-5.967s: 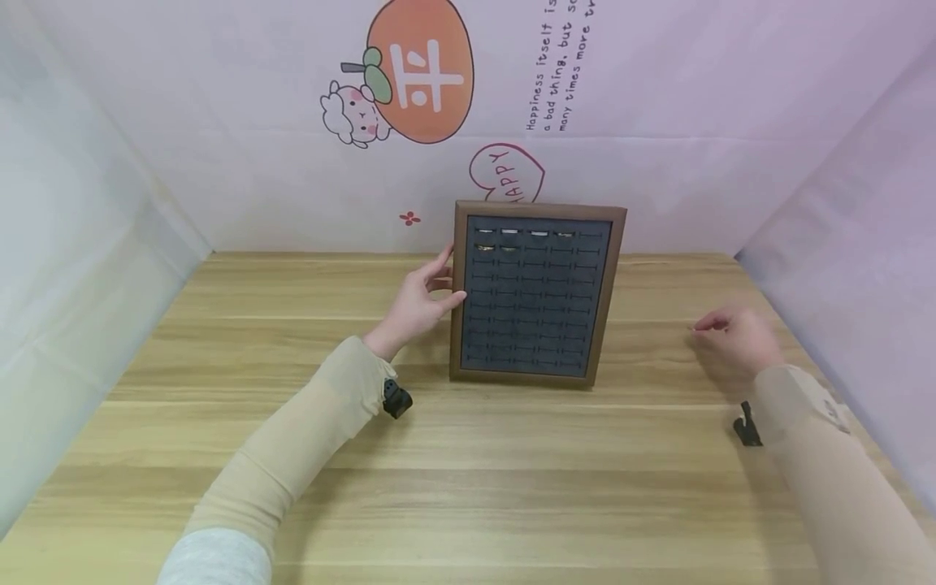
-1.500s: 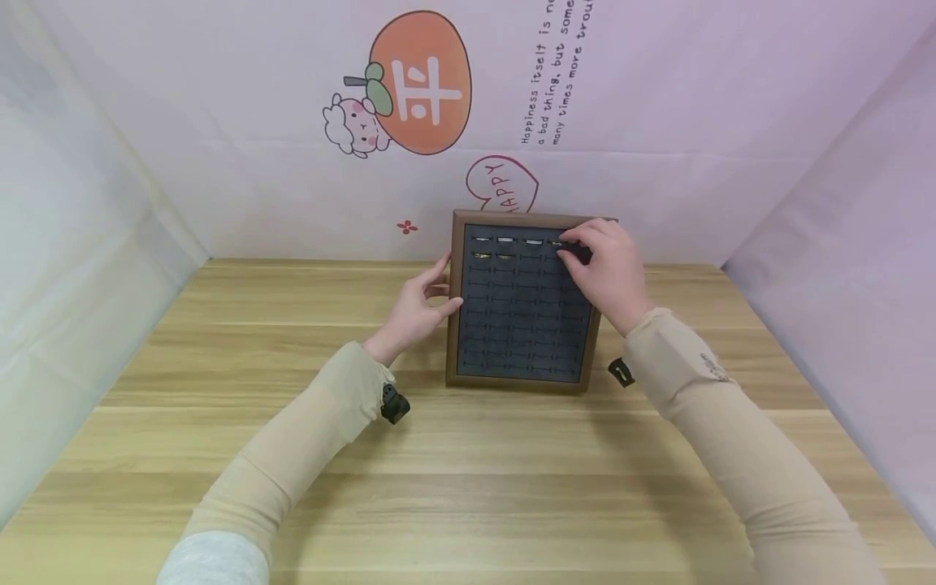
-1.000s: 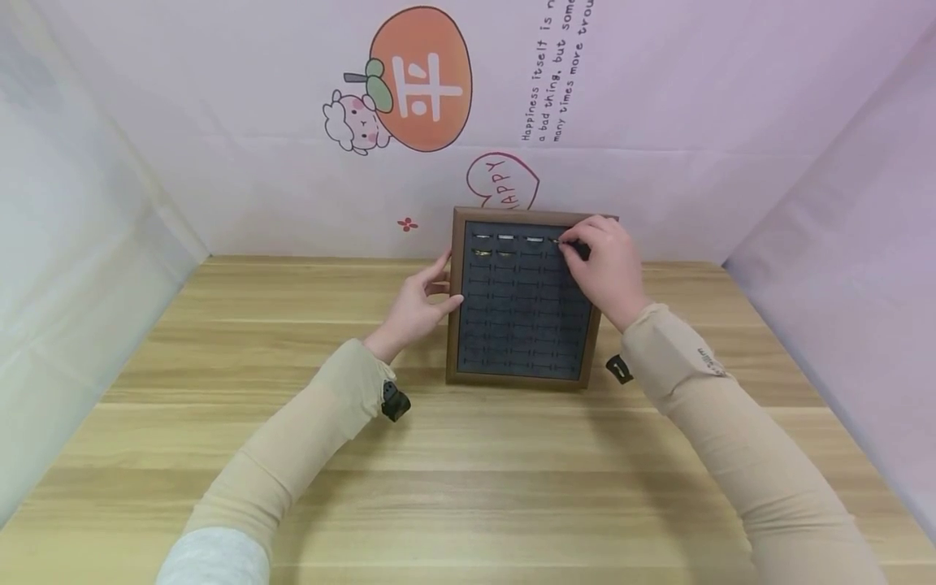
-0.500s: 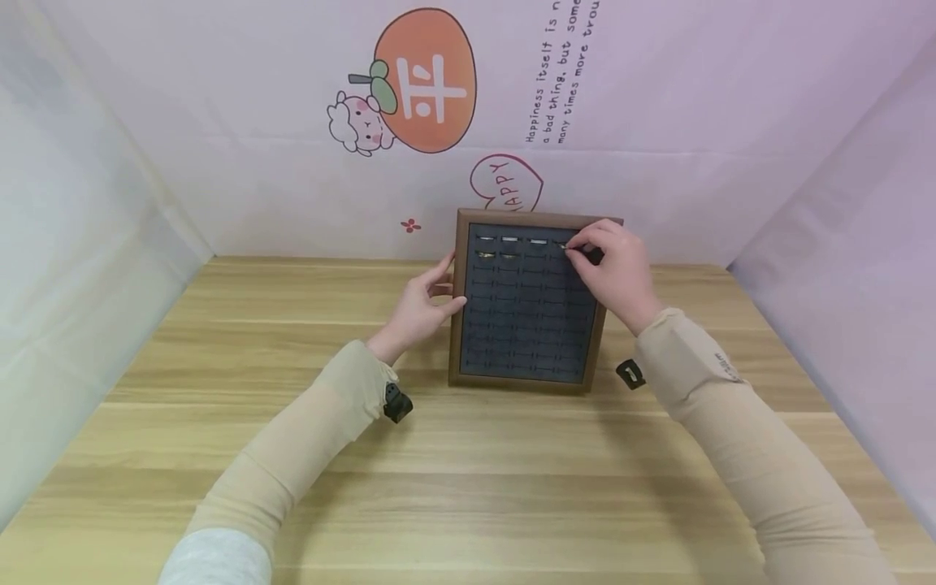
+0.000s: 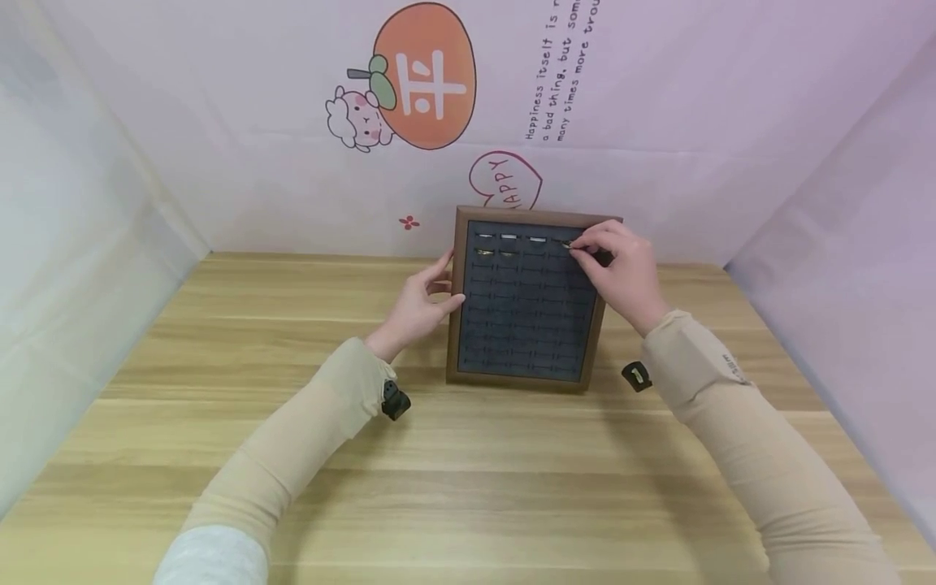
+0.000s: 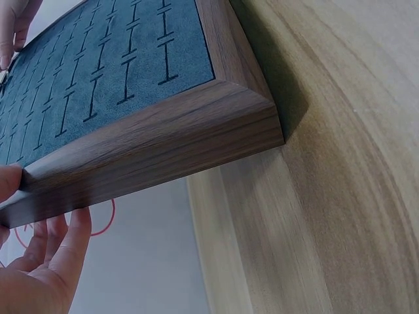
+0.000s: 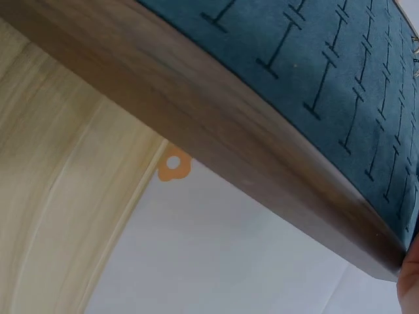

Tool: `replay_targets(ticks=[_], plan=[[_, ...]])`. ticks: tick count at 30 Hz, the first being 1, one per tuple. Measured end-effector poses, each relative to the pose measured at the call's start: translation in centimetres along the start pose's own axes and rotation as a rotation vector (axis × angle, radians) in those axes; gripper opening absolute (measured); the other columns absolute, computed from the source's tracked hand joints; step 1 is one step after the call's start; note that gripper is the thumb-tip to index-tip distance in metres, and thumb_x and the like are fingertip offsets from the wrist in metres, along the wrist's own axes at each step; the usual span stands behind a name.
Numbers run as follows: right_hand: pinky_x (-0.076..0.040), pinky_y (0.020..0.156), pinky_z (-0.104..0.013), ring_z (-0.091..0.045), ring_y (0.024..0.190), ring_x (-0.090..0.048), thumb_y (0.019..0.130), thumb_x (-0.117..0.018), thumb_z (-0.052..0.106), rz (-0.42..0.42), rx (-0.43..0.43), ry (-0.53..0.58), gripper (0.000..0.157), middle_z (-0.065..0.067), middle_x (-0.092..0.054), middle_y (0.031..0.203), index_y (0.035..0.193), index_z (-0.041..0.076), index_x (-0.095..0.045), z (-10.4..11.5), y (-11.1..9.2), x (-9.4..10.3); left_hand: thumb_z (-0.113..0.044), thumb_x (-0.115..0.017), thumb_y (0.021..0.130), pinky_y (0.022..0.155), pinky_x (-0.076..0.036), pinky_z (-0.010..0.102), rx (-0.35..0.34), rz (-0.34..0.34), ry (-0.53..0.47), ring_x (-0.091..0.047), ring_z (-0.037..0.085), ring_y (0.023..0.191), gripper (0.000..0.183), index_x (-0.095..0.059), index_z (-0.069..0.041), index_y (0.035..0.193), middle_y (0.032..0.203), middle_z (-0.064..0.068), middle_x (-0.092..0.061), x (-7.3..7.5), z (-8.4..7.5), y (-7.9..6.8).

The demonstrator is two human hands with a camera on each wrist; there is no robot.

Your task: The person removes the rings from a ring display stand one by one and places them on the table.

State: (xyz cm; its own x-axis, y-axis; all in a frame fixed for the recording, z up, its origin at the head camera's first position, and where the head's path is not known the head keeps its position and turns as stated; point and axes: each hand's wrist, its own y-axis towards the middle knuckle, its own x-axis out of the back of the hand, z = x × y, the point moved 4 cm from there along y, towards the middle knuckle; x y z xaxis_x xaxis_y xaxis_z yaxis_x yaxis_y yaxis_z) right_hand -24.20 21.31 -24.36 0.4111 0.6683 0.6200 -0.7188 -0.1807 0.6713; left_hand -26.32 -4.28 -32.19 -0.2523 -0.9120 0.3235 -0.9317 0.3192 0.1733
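Note:
A ring display tray (image 5: 526, 317) with a brown wooden frame and dark slotted padding stands tilted on the table. My left hand (image 5: 417, 307) grips its left edge, thumb at the front and fingers behind, as the left wrist view also shows. At the fourth slot of the top row, my right hand (image 5: 621, 264) pinches a gold-coloured ring (image 5: 566, 244) between thumb and fingertips. Silver-coloured rings (image 5: 509, 236) fill the first three slots of that row, and two gold-coloured rings (image 5: 485, 253) sit below. The right hand hides the top right corner's slots.
The wooden table (image 5: 453, 487) runs back to a white printed cloth (image 5: 278, 187) behind the tray. Pale cloth walls (image 5: 841, 244) close off both sides. Black wrist cameras (image 5: 396, 400) hang below the sleeves.
Six seconds ago my right hand was at the table's right side; it came to the tray's top right. Lately its fingertips shifted slightly right at the fourth slot. My left hand kept its grip.

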Motion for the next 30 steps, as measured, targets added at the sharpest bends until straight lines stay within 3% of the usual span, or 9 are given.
replay_targets(ticks=[12,25,30], plan=[[-0.038,0.065,-0.014,-0.014,0.075,-0.054,0.082,-0.070,-0.001,0.006,0.026,-0.011,0.004,-0.013,-0.066,0.089,0.085,-0.003,-0.072,-0.1,-0.6,0.6,0.000,-0.060,0.090,0.088,-0.054,0.039,0.006,0.003,0.017,-0.053,0.032,0.116,0.072,-0.024,-0.014,0.151,0.129,0.021,-0.049,0.2,-0.1,0.0],[-0.040,0.069,-0.010,-0.017,0.077,-0.057,0.078,-0.072,-0.005,0.008,0.044,-0.047,0.006,-0.012,-0.068,0.087,0.082,-0.001,-0.073,-1.0,-2.2,1.9,0.000,-0.060,0.090,0.090,-0.053,0.039,0.011,0.002,0.023,-0.052,0.033,0.117,0.072,-0.024,-0.013,0.151,0.128,0.021,-0.050,0.1,-0.3,-0.1],[-0.039,0.068,-0.010,-0.011,0.075,-0.055,0.076,-0.073,-0.006,0.008,0.054,-0.058,0.007,-0.011,-0.068,0.084,0.082,-0.001,-0.073,-1.5,-3.1,2.5,0.000,-0.060,0.090,0.090,-0.053,0.040,0.010,0.003,0.027,-0.052,0.033,0.117,0.071,-0.025,-0.013,0.151,0.129,0.021,-0.050,0.0,-0.3,-0.1]])
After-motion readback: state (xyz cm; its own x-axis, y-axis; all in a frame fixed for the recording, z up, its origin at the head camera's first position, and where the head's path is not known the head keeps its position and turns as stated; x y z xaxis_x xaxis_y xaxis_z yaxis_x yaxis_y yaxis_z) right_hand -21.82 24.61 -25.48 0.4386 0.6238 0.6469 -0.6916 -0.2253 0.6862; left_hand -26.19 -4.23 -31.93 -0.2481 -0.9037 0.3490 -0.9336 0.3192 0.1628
